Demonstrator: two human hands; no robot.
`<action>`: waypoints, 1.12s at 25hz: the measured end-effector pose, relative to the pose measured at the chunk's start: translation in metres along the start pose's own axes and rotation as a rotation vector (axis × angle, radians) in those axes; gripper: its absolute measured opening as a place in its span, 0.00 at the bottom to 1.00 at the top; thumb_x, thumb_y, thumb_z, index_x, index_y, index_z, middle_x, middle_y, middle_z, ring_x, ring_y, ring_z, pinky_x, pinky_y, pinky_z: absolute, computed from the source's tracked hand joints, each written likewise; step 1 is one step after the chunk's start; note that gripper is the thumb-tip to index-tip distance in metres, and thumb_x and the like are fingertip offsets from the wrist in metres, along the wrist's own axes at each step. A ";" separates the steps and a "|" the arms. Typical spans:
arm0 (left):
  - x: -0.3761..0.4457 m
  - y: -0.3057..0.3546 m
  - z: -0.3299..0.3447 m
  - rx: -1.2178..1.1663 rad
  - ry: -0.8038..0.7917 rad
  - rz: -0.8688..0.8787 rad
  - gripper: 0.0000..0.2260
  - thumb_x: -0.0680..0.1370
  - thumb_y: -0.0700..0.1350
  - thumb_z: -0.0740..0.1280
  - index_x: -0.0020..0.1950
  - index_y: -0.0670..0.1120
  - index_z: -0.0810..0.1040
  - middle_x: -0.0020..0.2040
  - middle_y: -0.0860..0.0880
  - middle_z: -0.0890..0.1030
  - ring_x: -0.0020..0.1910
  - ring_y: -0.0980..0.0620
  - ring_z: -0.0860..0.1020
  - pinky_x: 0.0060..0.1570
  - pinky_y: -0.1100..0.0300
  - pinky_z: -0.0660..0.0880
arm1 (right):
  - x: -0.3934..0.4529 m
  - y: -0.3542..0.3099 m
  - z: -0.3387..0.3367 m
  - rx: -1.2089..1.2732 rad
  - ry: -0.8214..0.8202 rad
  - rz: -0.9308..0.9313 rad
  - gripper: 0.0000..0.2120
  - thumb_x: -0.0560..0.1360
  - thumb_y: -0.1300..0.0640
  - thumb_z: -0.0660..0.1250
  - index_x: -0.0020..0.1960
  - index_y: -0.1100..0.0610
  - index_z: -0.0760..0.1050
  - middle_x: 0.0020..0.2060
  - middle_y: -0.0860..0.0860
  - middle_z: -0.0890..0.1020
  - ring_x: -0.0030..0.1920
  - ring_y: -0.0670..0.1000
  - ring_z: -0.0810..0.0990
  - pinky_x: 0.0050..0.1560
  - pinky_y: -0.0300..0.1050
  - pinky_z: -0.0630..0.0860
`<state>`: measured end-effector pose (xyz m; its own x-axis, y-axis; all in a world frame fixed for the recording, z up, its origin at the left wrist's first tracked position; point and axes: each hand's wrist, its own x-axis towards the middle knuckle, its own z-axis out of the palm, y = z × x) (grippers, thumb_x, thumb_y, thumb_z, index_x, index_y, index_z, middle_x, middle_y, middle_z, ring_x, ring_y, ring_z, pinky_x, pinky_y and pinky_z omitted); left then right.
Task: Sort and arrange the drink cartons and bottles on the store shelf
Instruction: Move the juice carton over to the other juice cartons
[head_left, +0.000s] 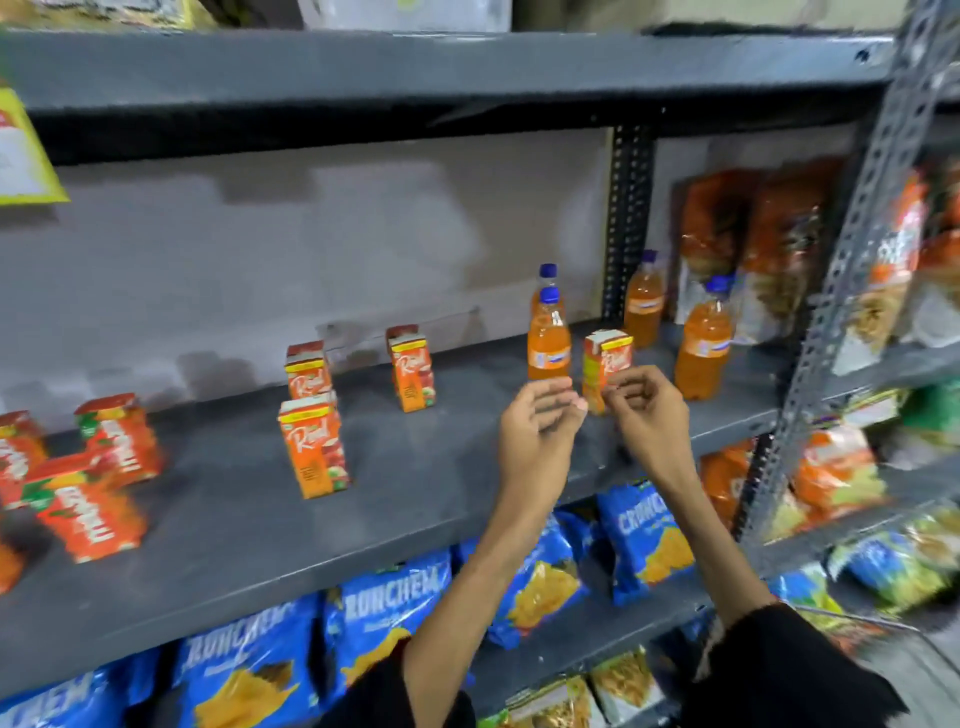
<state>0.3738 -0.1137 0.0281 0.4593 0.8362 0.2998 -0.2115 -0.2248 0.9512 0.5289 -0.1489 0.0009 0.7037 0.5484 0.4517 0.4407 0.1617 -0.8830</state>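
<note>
On the grey shelf (415, 499) a small orange juice carton (605, 358) stands upright next to an orange bottle with a blue cap (549, 345). My right hand (647, 415) has its fingers curled onto the carton's lower right corner and hides its base. My left hand (540, 421) hovers just left of the carton with loosely bent fingers and holds nothing. Further bottles stand behind (644, 304) and to the right (704, 345). Three more cartons stand upright to the left (413, 374) (308, 370) (314, 449). Several red-orange cartons lie on their sides at the far left (88, 514).
Orange snack packets (753, 249) lean at the shelf's back right, beside a perforated metal post (852, 260). Blue chip bags (395, 603) fill the shelf below. The shelf above (415, 73) overhangs the work area. Bare shelf surface lies between the carton groups.
</note>
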 end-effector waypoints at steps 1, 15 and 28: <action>0.012 -0.004 0.020 0.026 0.010 -0.002 0.11 0.78 0.35 0.71 0.60 0.40 0.80 0.56 0.42 0.85 0.50 0.55 0.83 0.54 0.65 0.80 | 0.011 0.010 -0.008 -0.031 0.028 -0.002 0.07 0.75 0.64 0.69 0.48 0.54 0.75 0.38 0.49 0.81 0.35 0.40 0.79 0.43 0.44 0.74; 0.055 -0.040 0.066 0.412 0.097 -0.036 0.09 0.79 0.38 0.70 0.59 0.46 0.82 0.53 0.47 0.85 0.42 0.59 0.78 0.41 0.68 0.74 | 0.052 0.028 -0.027 0.055 -0.361 0.125 0.17 0.79 0.67 0.64 0.66 0.55 0.69 0.55 0.49 0.82 0.59 0.49 0.80 0.52 0.34 0.79; -0.006 -0.012 -0.074 0.419 0.329 0.054 0.13 0.78 0.40 0.71 0.61 0.53 0.81 0.48 0.61 0.85 0.46 0.67 0.83 0.44 0.76 0.76 | -0.020 -0.036 0.068 0.188 -0.628 -0.058 0.21 0.77 0.65 0.70 0.68 0.59 0.72 0.58 0.52 0.83 0.58 0.46 0.82 0.58 0.38 0.79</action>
<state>0.3102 -0.0791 0.0095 0.1485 0.9153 0.3745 0.1659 -0.3964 0.9030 0.4611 -0.1096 0.0148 0.1978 0.8997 0.3892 0.3230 0.3151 -0.8924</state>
